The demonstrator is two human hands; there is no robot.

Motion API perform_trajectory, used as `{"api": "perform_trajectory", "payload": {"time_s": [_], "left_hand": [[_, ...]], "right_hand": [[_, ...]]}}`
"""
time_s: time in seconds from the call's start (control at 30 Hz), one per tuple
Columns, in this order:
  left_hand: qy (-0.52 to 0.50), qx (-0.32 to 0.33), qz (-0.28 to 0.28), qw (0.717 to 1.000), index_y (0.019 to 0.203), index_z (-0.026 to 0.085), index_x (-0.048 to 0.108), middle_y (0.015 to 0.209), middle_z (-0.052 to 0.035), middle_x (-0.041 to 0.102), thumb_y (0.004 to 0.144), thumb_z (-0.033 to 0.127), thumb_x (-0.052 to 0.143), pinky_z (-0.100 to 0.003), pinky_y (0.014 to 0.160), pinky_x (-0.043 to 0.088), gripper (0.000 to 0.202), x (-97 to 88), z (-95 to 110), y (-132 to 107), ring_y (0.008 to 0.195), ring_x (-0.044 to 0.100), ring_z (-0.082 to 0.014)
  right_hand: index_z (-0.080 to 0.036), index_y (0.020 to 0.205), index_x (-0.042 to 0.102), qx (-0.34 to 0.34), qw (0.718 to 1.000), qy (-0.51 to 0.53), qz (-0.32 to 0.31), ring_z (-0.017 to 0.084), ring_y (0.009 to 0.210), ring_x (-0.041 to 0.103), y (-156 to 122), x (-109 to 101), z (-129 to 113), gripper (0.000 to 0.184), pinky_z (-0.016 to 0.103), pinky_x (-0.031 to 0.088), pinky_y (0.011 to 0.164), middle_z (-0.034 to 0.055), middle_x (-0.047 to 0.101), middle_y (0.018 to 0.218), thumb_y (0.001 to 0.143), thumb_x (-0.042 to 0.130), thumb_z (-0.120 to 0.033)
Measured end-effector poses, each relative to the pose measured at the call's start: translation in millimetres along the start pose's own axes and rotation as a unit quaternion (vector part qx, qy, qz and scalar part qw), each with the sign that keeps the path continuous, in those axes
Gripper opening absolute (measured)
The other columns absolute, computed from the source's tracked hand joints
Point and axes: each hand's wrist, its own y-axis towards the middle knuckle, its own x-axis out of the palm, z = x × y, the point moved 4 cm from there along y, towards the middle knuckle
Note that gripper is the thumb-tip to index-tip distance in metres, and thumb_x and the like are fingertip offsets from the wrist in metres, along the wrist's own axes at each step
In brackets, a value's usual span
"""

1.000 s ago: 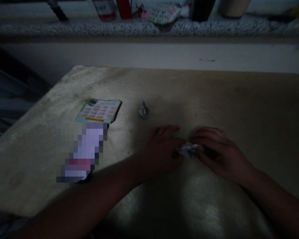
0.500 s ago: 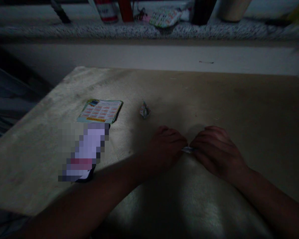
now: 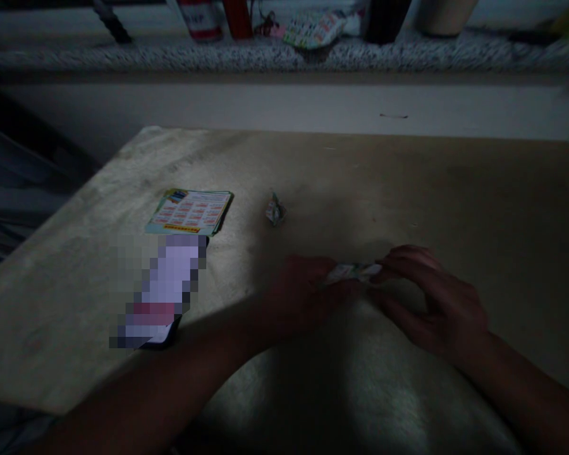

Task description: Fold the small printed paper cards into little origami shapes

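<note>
Printed paper piece [image 3: 353,272] sits low at the near middle of the table [image 3: 408,183], between both hands; cannot tell if it touches the top. Left hand [image 3: 308,297] pinches its left end, fingers curled; right hand [image 3: 431,303] pinches its right end with thumb and forefinger, other fingers loosely bent. Half a second back the knuckles met and hid most of it; now the hands are slightly apart and the paper is drawn out long; pressing looks done. Count: one piece in hand; one folded piece [image 3: 275,210] beyond; one leaflet stack [image 3: 189,212]; one phone [image 3: 164,291].
</note>
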Motion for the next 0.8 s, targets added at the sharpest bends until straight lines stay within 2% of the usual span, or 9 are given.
{"api": "perform_trajectory", "payload": {"time_s": [0.07,0.13,0.23,0.47,0.6,0.8], "left_hand": [[-0.107,-0.081,-0.014,0.991,0.088,0.015,0.075,0.068,0.0012,0.068,0.093,0.042,0.063,-0.021,0.054,0.041,0.030,5.6,-4.7,-1.4,0.059,0.059,-0.0108],[-0.195,-0.117,-0.027,0.974,0.091,0.015,0.076,0.075,0.0006,0.071,0.091,0.039,0.066,-0.021,0.060,0.044,0.026,11.7,-6.7,-2.2,0.064,0.060,-0.0114],[-0.267,-0.154,-0.022,0.951,0.087,0.014,0.076,0.077,-0.0010,0.072,0.086,0.038,0.071,-0.022,0.065,0.046,0.025,18.2,-11.6,-2.6,0.069,0.062,-0.0123],[-0.343,-0.168,-0.021,0.924,0.082,0.012,0.076,0.079,-0.0042,0.073,0.083,0.038,0.075,-0.025,0.071,0.049,0.026,25.8,-18.6,-1.9,0.073,0.065,-0.0137],[-0.375,-0.173,-0.028,0.910,0.080,0.012,0.076,0.079,-0.0043,0.074,0.081,0.035,0.077,-0.025,0.073,0.050,0.024,26.3,-16.8,-0.8,0.073,0.066,-0.0130],[-0.397,-0.189,-0.040,0.897,0.078,0.012,0.077,0.078,-0.0041,0.074,0.079,0.033,0.079,-0.024,0.073,0.050,0.021,25.0,-12.0,-0.1,0.073,0.066,-0.0124]], "right_hand": [[-0.024,0.122,0.057,0.022,0.999,0.033,-0.003,0.023,0.089,0.067,-2.2,3.2,2.0,0.046,0.041,0.056,0.079,0.0055,0.071,0.093,0.081,0.073,-0.009],[-0.023,0.120,0.058,0.035,0.998,0.053,-0.010,0.023,0.089,0.067,-3.9,6.4,2.9,0.043,0.038,0.056,0.076,0.0053,0.070,0.092,0.082,0.072,-0.009],[-0.022,0.116,0.059,0.053,0.996,0.064,-0.016,0.022,0.089,0.067,-4.8,9.5,3.4,0.037,0.037,0.056,0.076,0.0057,0.070,0.092,0.083,0.071,-0.010],[-0.021,0.109,0.062,0.072,0.993,0.091,-0.009,0.021,0.088,0.066,-4.1,9.7,2.5,0.031,0.036,0.055,0.075,0.0058,0.070,0.092,0.082,0.072,-0.010],[-0.021,0.104,0.063,0.113,0.984,0.137,-0.021,0.020,0.086,0.066,-6.7,12.0,4.6,0.023,0.037,0.055,0.076,0.0047,0.068,0.088,0.084,0.071,-0.011],[-0.022,0.095,0.061,0.199,0.938,0.278,-0.059,0.019,0.081,0.067,-12.5,21.1,9.4,0.012,0.034,0.057,0.072,0.0048,0.066,0.091,0.088,0.068,-0.015]]}}
